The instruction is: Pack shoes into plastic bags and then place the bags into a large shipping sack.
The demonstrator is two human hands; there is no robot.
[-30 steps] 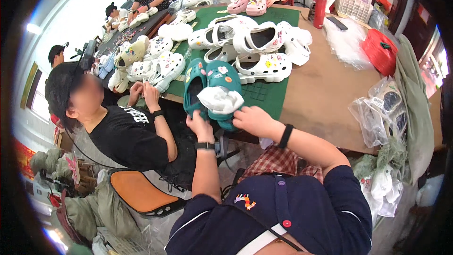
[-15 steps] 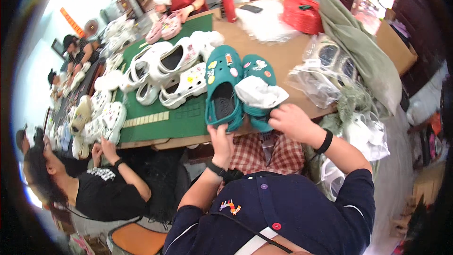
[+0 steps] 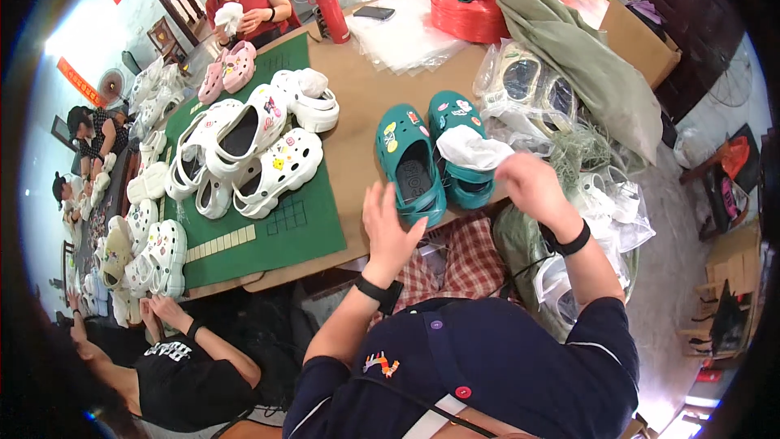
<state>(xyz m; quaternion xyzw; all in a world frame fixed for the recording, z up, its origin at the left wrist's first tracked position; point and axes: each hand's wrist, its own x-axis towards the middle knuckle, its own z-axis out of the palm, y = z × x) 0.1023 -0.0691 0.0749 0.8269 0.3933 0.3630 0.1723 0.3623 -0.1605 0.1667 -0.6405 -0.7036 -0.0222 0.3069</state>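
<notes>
A pair of teal clogs with colourful charms lies on the brown tabletop in front of me, toes pointing away. Beside the heel of the left clog is my left hand, its fingers spread and holding nothing. A crumpled white wad, paper or cloth, sits in the opening of the right clog. Close to that wad and the clog's heel, my right hand has its fingers curled in. Whatever those fingers might hold is hidden.
Several white clogs are heaped on the green mat to the left. Bagged shoes, a red roll, clear plastic sheets and a phone lie beyond. Across the table a person holds something white; another sits at left.
My left hand has let go of the left clog's heel and spread its fingers. The teal clogs now lie farther right, apart from the white ones. The whole view has shifted.
</notes>
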